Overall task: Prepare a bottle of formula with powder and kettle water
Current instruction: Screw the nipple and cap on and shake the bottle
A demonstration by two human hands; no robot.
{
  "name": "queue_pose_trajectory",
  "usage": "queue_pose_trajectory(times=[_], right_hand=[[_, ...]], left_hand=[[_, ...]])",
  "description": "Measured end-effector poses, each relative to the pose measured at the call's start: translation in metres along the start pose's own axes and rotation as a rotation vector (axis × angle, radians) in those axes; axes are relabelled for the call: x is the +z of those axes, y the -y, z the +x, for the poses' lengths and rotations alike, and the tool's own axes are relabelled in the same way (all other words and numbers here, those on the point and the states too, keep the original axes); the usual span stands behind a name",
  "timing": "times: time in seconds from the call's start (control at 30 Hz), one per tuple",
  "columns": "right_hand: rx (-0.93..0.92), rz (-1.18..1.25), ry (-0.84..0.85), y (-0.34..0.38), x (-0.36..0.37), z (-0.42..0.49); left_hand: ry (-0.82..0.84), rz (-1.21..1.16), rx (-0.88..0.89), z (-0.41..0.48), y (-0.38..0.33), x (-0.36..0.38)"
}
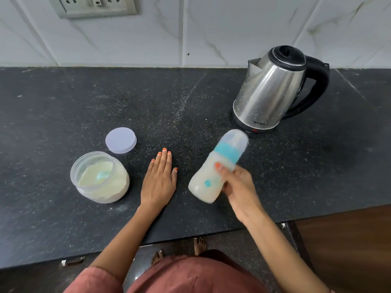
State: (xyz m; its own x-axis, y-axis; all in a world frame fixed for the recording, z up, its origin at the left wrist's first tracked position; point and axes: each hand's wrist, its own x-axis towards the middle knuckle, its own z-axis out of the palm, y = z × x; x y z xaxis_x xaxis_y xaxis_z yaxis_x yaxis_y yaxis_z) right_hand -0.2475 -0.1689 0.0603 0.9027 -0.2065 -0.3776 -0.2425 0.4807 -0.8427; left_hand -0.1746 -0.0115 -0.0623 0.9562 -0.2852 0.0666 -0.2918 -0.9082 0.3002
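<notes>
Two hands sit near the front edge of the speckled black counter (53, 102): the left hand (158, 182) lies flat, fingers straight and together, while the right hand (237, 187) curls round the milky, capped bottle (213, 176), tilted, blurred and seemingly off the stone. Left of them stands the open powder jar (99, 180), its lid (121, 140) just behind. The steel kettle (268, 92) sits toward the back right, below a white veined tile wall (211, 28) and socket plate (93, 5).

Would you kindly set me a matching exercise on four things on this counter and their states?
1 bottle
2 powder jar
3 jar lid
4 kettle

A lying flat on the counter
B upright near the wall, closed
C tilted, gripped by the right hand
D open, scoop inside

Pairs: 1-C, 2-D, 3-A, 4-B.
</notes>
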Motion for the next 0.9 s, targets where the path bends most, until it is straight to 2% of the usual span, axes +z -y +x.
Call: queue_pose_trajectory(times=[0.07,0.1,0.23,0.27,0.4,0.43,0.6,0.63,0.77,0.8,0.9], right_hand=[[-0.029,0.230,-0.091,0.005,-0.002,0.009],[-0.031,0.243,-0.100,0.005,-0.003,0.011],[0.044,-0.165,0.070,0.001,-0.002,-0.003],[0.039,-0.186,0.078,0.003,-0.004,-0.002],[-0.037,0.163,-0.059,0.018,-0.009,0.014],[-0.057,0.185,-0.069,0.017,-0.010,0.016],[-0.057,-0.272,0.164,0.004,-0.006,-0.003],[-0.061,-0.256,0.163,0.004,-0.007,-0.001],[-0.061,0.181,-0.019,0.008,-0.004,0.014],[-0.055,0.220,-0.041,0.006,-0.003,0.015],[0.011,-0.001,0.036,-0.008,0.000,0.003]], left_hand=[[-0.006,0.001,0.000,-0.001,0.000,0.000],[-0.006,0.002,0.000,-0.001,0.000,0.000],[0.006,0.004,0.003,-0.001,-0.001,-0.002],[0.010,0.006,0.004,-0.001,-0.001,-0.002],[-0.006,0.001,0.003,-0.001,0.000,0.000],[-0.004,0.001,0.003,-0.001,0.000,0.000],[-0.001,-0.002,-0.004,0.001,-0.001,-0.001],[0.004,-0.001,-0.005,0.000,-0.001,-0.001],[0.004,-0.002,-0.008,-0.001,0.000,0.000],[0.002,0.001,-0.008,-0.001,0.000,0.000],[0.000,0.004,-0.007,0.000,-0.001,0.000]])
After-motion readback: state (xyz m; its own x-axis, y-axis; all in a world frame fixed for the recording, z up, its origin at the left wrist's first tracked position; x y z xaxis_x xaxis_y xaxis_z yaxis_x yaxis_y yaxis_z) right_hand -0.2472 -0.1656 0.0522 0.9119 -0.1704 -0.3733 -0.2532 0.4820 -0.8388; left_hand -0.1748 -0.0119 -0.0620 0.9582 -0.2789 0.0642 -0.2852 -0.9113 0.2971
